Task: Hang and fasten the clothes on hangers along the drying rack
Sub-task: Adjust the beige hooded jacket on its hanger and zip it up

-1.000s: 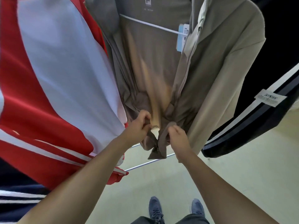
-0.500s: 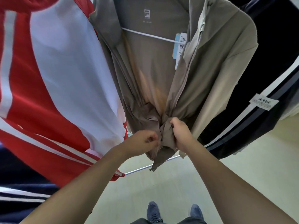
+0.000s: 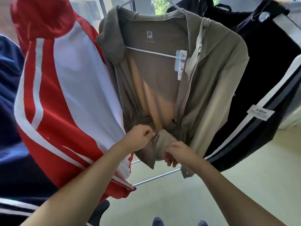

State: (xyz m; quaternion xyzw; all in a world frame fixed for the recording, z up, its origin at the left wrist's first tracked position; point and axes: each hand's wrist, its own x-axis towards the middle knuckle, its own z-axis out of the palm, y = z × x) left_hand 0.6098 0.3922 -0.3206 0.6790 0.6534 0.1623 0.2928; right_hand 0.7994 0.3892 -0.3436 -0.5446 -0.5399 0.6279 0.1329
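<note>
one olive zip jacket (image 3: pixel 211 82) on white hanger (image 3: pixel 151 53), frame centre; left hand (image 3: pixel 140 139) pinches zipper pull (image 3: pixel 156 138), right hand (image 3: pixel 177 152) grips hem.

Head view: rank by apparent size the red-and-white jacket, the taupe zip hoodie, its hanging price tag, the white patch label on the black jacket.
1. Red-and-white jacket, though it hangs nearer the camera
2. Taupe zip hoodie
3. Paper price tag and white patch label: too alike to rank
</note>
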